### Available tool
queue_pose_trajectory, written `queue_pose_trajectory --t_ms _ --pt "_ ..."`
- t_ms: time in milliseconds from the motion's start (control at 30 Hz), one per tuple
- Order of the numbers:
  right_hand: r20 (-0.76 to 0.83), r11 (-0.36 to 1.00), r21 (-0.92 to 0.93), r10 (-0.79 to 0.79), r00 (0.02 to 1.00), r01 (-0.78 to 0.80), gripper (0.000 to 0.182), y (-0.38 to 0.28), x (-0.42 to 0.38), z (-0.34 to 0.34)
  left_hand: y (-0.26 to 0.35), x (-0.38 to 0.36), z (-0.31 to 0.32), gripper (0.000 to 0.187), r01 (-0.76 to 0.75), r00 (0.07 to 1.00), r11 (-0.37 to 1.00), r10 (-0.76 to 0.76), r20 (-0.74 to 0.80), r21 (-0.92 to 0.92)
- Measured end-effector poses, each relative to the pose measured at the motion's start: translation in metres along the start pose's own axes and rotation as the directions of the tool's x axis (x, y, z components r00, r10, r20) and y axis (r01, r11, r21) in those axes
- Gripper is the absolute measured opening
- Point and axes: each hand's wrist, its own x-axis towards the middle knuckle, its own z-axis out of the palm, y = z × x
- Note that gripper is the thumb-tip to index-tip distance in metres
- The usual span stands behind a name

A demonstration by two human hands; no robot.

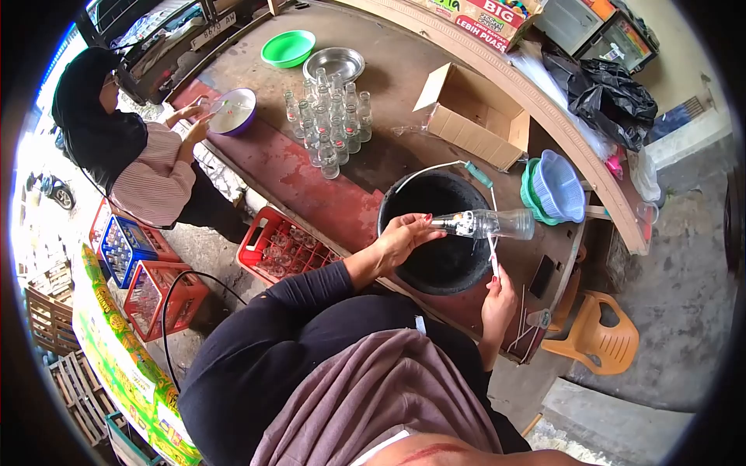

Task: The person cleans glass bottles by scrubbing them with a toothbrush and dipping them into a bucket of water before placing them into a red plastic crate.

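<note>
**Bottle held over black tub, hose in other hand**

Outdoor work area, concrete floor, with a worn reddish-brown table point(287, 167) running diagonally from upper left to lower right of the frame.

Left hand point(404, 237) was at frame centre, fingers wrapped around the neck end of a clear glass bottle point(486, 224). Bottle lay roughly horizontal, base pointing right, directly above the black tub point(435, 233) sitting on the table. Dark label patch showed near the neck.

Right hand point(497, 299) was just below the tub's right rim, fingers closed around a thin white hose point(493, 252). Hose ran up past the bottle, then arced over the tub's top edge to a green fitting point(479, 175). Whether the hose touched the bottle: couldn't tell.

Around it:
- Cluster of empty clear bottles point(330, 120) stood upright on the table, upper centre.
- Open cardboard box point(474, 116) right of that cluster.
- Green bowl point(288, 48) and metal bowl point(334, 64) at top centre.
- Stacked blue and green baskets point(556, 190) right of the tub.
- Red crate point(284, 245) with bottles sat on the floor left of the tub; more crates point(136, 264) further left.
- Orange plastic chair point(594, 334) at lower right.
- Another person point(140, 147) at upper left had both hands at a purple-rimmed bowl point(233, 111).
</note>
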Motion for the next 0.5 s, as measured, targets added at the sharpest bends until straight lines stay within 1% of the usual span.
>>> queue_pose_trajectory --t_ms 67,100,133,167,200,233,267,300,333,367,433,467,500 --pt "0.012 0.999 -0.032 -0.003 1.0 0.004 0.032 0.001 0.0 0.002 0.009 0.005 -0.001 0.022 -0.109 0.993 0.983 0.102 0.055 0.145" --pt "0.022 0.998 -0.061 -0.002 1.0 0.004 0.032 0.001 -0.001 0.003 0.017 0.005 0.004 0.022 -0.108 0.993 0.984 0.102 0.055 0.144" --pt "0.024 0.998 -0.062 -0.001 1.0 0.002 0.032 0.0 -0.001 0.004 0.03 0.002 0.013 0.022 -0.248 0.969 0.91 0.229 0.097 0.332" --pt "0.046 0.998 -0.059 0.003 0.999 0.0 0.032 -0.001 -0.001 0.005 0.04 -0.002 0.021 0.021 -0.376 0.926 0.781 0.341 0.163 0.499" --pt "0.07 0.998 -0.057 0.006 0.998 -0.002 0.032 -0.002 -0.002 0.005 0.046 -0.003 0.024 0.025 -0.431 0.899 0.68 0.378 0.22 0.593" --pt "0.073 0.998 -0.056 0.005 0.997 -0.001 0.032 -0.002 -0.002 0.006 0.055 -0.013 0.033 0.025 -0.43 0.9 0.68 0.379 0.217 0.594" --pt "0.081 0.997 -0.078 0.014 0.997 -0.007 0.031 -0.001 -0.003 0.008 0.064 -0.024 0.044 0.026 -0.553 0.81 0.388 0.459 0.365 0.738" --pt "0.087 0.995 -0.099 0.022 0.996 -0.013 0.03 -0.001 -0.002 0.009 0.072 -0.032 0.054 0.029 -0.617 0.706 0.048 0.474 0.526 0.785" --pt "0.089 0.995 -0.097 0.022 0.996 -0.014 0.03 -0.001 -0.001 0.009 0.073 -0.038 0.06 0.032 -0.638 0.675 0.002 0.481 0.559 0.77" --pt "0.082 0.995 -0.092 0.03 0.996 -0.023 0.029 -0.002 0.0 0.008 0.074 -0.041 0.062 0.032 -0.636 0.677 0.001 0.48 0.558 0.771" --pt "0.079 0.996 -0.087 0.04 0.996 -0.033 0.028 -0.005 -0.002 0.006 0.075 -0.046 0.063 0.03 -0.632 0.644 -0.143 0.45 0.619 0.762" --pt "0.076 0.996 -0.082 0.044 0.996 -0.038 0.028 -0.007 -0.001 0.005 0.077 -0.051 0.066 0.031 -0.617 0.644 -0.174 0.449 0.62 0.768" --pt "0.071 0.996 -0.075 0.05 0.996 -0.045 0.027 -0.008 0.0 0.005 0.085 -0.055 0.068 0.031 -0.619 0.641 -0.179 0.446 0.624 0.764"
